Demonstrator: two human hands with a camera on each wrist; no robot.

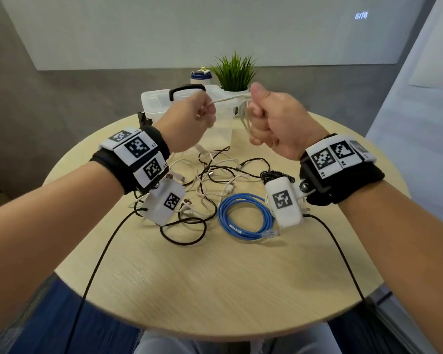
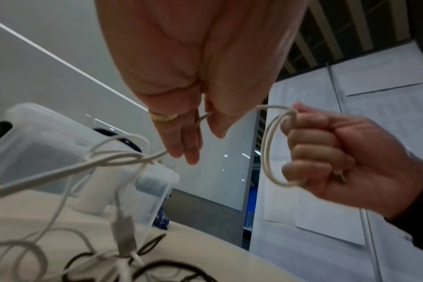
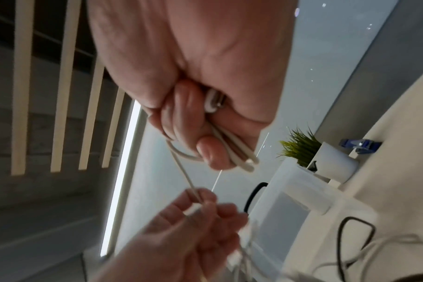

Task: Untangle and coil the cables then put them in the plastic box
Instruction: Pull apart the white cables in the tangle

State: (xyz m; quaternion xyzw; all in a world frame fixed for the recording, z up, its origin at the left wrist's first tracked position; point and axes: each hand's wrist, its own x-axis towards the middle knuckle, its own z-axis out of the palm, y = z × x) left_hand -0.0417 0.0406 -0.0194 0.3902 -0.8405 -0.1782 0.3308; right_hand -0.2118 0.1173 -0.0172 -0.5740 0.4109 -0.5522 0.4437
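Note:
Both hands are raised above the round table (image 1: 215, 277). My right hand (image 1: 262, 118) is a fist gripping several loops of a white cable (image 1: 243, 116); the loops (image 2: 269, 145) hang from its fingers. One strand (image 1: 228, 99) runs taut to my left hand (image 1: 201, 111), which pinches it between thumb and fingers (image 3: 205, 202). Below the left hand the same cable (image 2: 114, 158) trails down into a tangle of white and black cables (image 1: 215, 175) on the table. A coiled blue cable (image 1: 243, 217) lies beside the tangle. The clear plastic box (image 1: 154, 100) stands behind the hands.
A black handle (image 1: 187, 89) lies across the box. A potted green plant (image 1: 234, 72) and a white-and-blue bottle (image 1: 201, 76) stand at the table's far edge. Black wrist-camera leads (image 1: 340, 251) cross the near table. Bare wood shows near me.

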